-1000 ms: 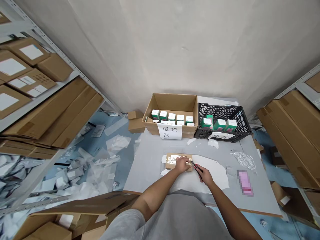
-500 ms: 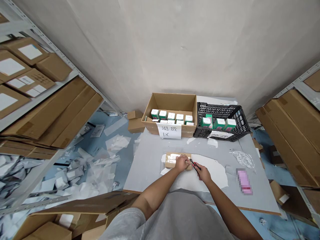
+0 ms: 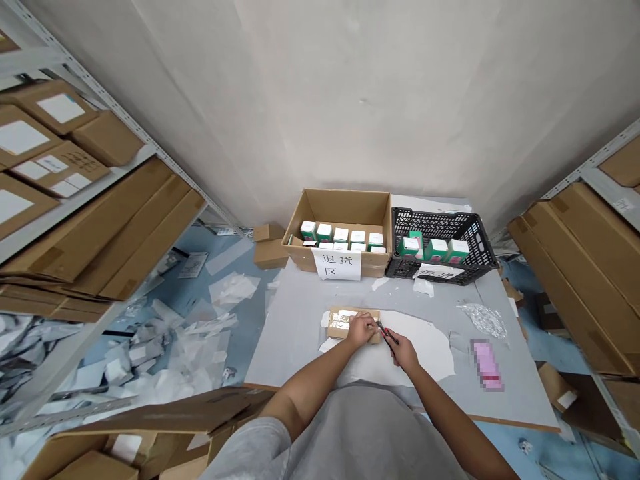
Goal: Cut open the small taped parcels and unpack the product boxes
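Observation:
A small taped cardboard parcel (image 3: 343, 327) with a white label lies on a white sheet (image 3: 420, 353) on the grey table (image 3: 285, 347). My left hand (image 3: 361, 329) grips its right end from above. My right hand (image 3: 404, 352) holds a red and black box cutter (image 3: 389, 335), its tip at the parcel's right edge, close to my left fingers. My left hand hides part of the parcel, and the blade is too small to make out.
At the table's far edge stand a cardboard box (image 3: 340, 212) and a black plastic crate (image 3: 440, 223), both holding white-and-green cartons. A crumpled plastic wrap (image 3: 484, 320) and a pixelated pink item (image 3: 487, 365) lie on the right. Shelves of flat cartons flank the table; paper scraps litter the floor.
My right hand and the cutter have moved slightly left, toward the parcel and my left hand. The whole view has also shifted a little, and the parcel stays under my left hand.

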The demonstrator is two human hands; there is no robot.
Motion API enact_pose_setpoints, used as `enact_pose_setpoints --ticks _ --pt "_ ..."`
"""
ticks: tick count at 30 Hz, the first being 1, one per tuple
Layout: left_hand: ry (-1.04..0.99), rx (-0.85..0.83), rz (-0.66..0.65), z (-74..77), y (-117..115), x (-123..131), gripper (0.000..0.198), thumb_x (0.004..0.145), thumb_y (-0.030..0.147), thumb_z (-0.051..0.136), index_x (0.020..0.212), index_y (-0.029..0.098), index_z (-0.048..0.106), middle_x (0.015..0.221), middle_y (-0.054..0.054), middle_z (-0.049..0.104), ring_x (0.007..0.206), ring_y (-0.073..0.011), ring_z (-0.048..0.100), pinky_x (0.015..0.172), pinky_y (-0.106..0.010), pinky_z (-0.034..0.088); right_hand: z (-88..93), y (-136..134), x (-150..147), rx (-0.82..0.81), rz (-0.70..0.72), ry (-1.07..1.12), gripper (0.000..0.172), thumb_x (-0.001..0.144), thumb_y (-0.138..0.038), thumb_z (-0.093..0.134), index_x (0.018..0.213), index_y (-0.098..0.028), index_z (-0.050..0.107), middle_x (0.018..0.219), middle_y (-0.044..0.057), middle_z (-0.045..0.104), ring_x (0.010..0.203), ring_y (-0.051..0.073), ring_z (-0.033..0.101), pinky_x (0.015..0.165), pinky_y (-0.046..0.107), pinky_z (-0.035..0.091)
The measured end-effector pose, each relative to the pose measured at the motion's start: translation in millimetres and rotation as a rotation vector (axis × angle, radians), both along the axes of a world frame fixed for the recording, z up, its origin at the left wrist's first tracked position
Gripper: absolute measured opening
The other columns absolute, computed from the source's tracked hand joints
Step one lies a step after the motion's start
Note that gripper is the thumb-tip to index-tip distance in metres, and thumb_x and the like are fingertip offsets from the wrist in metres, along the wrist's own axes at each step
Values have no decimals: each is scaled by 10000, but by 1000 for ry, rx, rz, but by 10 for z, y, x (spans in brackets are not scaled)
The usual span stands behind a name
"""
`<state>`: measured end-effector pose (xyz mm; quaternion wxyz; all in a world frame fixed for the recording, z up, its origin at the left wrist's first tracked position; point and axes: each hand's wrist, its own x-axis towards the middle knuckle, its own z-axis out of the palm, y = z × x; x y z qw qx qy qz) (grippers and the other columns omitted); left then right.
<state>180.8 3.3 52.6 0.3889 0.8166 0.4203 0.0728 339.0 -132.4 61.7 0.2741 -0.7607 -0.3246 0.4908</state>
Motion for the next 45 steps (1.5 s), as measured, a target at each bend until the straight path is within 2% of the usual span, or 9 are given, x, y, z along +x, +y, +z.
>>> enact_pose_setpoints --ticks 6,11,15,22,26,32,38,42,45 --pt "-17 -10 14 25 -39 -13 92 872 278 713 798 231 743 999 -35 756 1090 -255 613 1011 -420 361 -9 -75 -82 10 -74 113 631 994 -516 523 1523 -188 629 471 -96 529 334 131 518 367 207 336" --pt "0 14 -10 64 -8 -46 85 895 289 712 832 237 736 1013 -33 755 1095 -252 609 1003 -415 353 -4 25 -90 1 -70 109 606 1000 -477 513 1524 -196 626 489 -86 536 344 135 526 365 210 351" --pt "65 6 -34 76 74 -30 91 883 332 745 896 242 742 1078 -45 758 1146 -268 603 1015 -422 353 -32 -35 -179 -38 -81 29 613 1016 -548 513 1546 -250 588 522 -78 552 364 133 524 400 217 387" --pt "160 39 -63 124 65 26 149 912 375 728 921 226 727 1119 -72 740 1186 -290 588 994 -427 355 -101 -37 -261 -67 -18 -100 429 1028 -575 506 1343 -323 650 617 -69 613 369 116 491 483 227 423" --pt "99 57 -38 142 -5 17 83 941 299 670 921 231 714 1083 -61 730 1156 -272 595 993 -419 349 -132 32 -246 -72 -25 -100 402 1006 -574 542 1304 -331 659 638 -71 623 402 125 507 502 228 419" --pt "12 71 -43 188 -25 -10 113 948 321 684 875 243 722 1033 -55 727 1134 -265 594 1043 -425 336 -92 114 -195 -50 -48 -87 408 1000 -539 528 1320 -336 679 657 -56 653 464 158 567 532 247 438" --pt "29 40 11 108 33 -80 104 906 324 775 924 238 719 1067 -53 706 1163 -268 583 1036 -421 372 -20 -30 -296 -43 -51 20 454 979 -570 510 1292 -285 674 484 -91 496 357 152 484 433 240 366" --pt "19 121 11 9 2 -189 258 928 412 786 1116 253 709 1203 -81 672 1216 -287 568 1068 -434 406 -56 -340 -309 -61 -89 151 588 901 -704 514 1279 -264 617 469 -105 480 339 168 495 382 239 334" --pt "39 241 -27 -5 4 -369 501 977 495 715 1422 295 604 1516 -125 553 1432 -326 470 1212 -513 325 -94 -444 -192 -40 -205 205 690 815 -795 539 1256 -265 563 501 -119 477 354 171 515 385 246 363"
